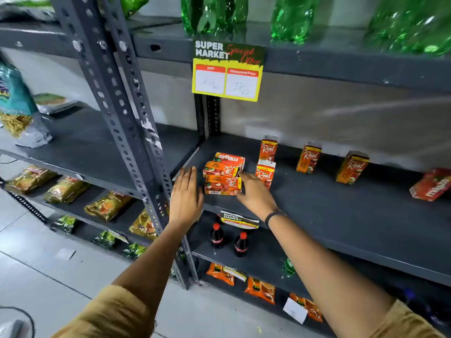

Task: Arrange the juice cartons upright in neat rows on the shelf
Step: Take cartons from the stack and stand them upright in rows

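Hands reach onto the grey shelf [317, 211]. On the left, the left hand [186, 193] is flat, fingers together, empty, just beside three cartons lying flat [223, 175] near the shelf's left end. The right hand [253, 193] is loosely spread with its fingertips at the right edge of that pile. Further right stand two upright cartons [266, 159], then two more [329, 162] tilted and well apart, and a red carton [430, 184] lies flat at the far right.

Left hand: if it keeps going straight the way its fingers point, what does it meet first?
Probably nothing soon: the left hand points up past the left of the lying cartons, along bare shelf toward the back. Depth is unclear.
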Demonstrator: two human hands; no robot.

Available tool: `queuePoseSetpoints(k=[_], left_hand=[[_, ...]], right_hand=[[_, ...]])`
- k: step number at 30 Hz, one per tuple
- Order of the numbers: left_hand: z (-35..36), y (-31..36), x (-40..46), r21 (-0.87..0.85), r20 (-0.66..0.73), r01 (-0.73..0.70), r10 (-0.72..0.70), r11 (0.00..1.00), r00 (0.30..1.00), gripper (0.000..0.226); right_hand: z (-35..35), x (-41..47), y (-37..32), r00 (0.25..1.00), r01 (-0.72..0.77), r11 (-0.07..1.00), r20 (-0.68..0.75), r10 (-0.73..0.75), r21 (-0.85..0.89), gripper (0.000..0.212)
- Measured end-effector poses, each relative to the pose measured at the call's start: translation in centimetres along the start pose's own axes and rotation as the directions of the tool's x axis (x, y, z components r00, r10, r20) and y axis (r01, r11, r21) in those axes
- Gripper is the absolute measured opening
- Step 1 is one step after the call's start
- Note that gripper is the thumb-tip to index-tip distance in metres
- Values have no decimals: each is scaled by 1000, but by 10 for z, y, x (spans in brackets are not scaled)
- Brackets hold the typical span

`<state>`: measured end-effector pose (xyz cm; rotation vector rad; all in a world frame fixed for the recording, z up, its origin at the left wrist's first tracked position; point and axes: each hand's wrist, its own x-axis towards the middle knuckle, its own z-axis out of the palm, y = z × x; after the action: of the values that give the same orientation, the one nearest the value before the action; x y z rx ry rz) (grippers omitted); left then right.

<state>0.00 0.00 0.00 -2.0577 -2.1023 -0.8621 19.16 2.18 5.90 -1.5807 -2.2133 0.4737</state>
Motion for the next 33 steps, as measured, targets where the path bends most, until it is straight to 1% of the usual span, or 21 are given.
queuePoseSetpoints(k=[1, 2, 4, 6, 9, 13, 15, 19, 22, 24, 25, 27, 28, 30, 31, 32, 33], left_hand=[[3, -4, 6, -7, 24, 0, 0, 1000, 1000, 57], [5, -7, 12, -6, 43, 4, -4, 1000, 999, 56], [12, -16, 26, 1, 126, 30, -30, 1000, 992, 58], [21, -21, 34, 19, 183, 46, -49, 999, 982, 60], [29, -22, 41, 36, 233, 69, -76, 997, 969, 59], [41, -24, 44, 32, 284, 146, -149, 989, 947, 56], [44, -24, 46, 59, 298, 149, -160, 987, 941, 54], [45, -22, 48, 142, 329, 97, -139, 985, 934, 54], [47, -24, 48, 182, 360, 84, -146, 980, 921, 55], [48, -24, 49, 195, 377, 80, -150, 978, 914, 56], [48, -24, 50, 198, 382, 83, -155, 977, 911, 57], [47, -23, 50, 203, 388, 89, -163, 975, 907, 57], [46, -22, 49, 201, 388, 89, -163, 976, 907, 57], [45, -21, 49, 192, 390, 89, -159, 977, 907, 56], [45, -21, 49, 191, 393, 90, -160, 978, 906, 56], [45, -20, 49, 192, 395, 94, -164, 977, 904, 56], [45, -18, 49, 195, 398, 98, -170, 976, 902, 56]], right_hand=[[6, 6, -1, 997, -19, 999, 67, 22, -48, 58], [9, 10, -2, 993, -19, 995, 111, 29, -93, 60], [19, 19, -2, 983, -22, 987, 177, 51, -161, 66], [30, 26, 2, 982, -7, 980, 184, 45, -201, 70], [37, 32, 7, 987, 7, 971, 160, 32, -239, 74], [41, 35, 11, 996, 17, 970, 88, 4, -241, 61], [41, 35, 13, 997, -16, 984, 78, 31, -177, 57], [39, 25, 17, 996, -81, 995, 32, 80, 50, 63], [37, 16, 17, 985, -152, 947, -35, 169, 284, 61], [35, 15, 15, 972, -163, 856, -68, 224, 490, 56], [32, 14, 13, 966, -156, 785, -72, 247, 600, 51], [27, 11, 10, 958, -143, 604, -44, 284, 784, 44], [25, 9, 9, 956, -142, 491, -9, 292, 859, 40], [24, 4, 8, 956, -154, 241, 83, 283, 958, 33], [25, 2, 8, 955, -170, 122, 133, 267, 978, 29], [26, 0, 8, 951, -191, 19, 180, 252, 981, 25], [27, -2, 7, 945, -207, -58, 215, 246, 977, 21]])
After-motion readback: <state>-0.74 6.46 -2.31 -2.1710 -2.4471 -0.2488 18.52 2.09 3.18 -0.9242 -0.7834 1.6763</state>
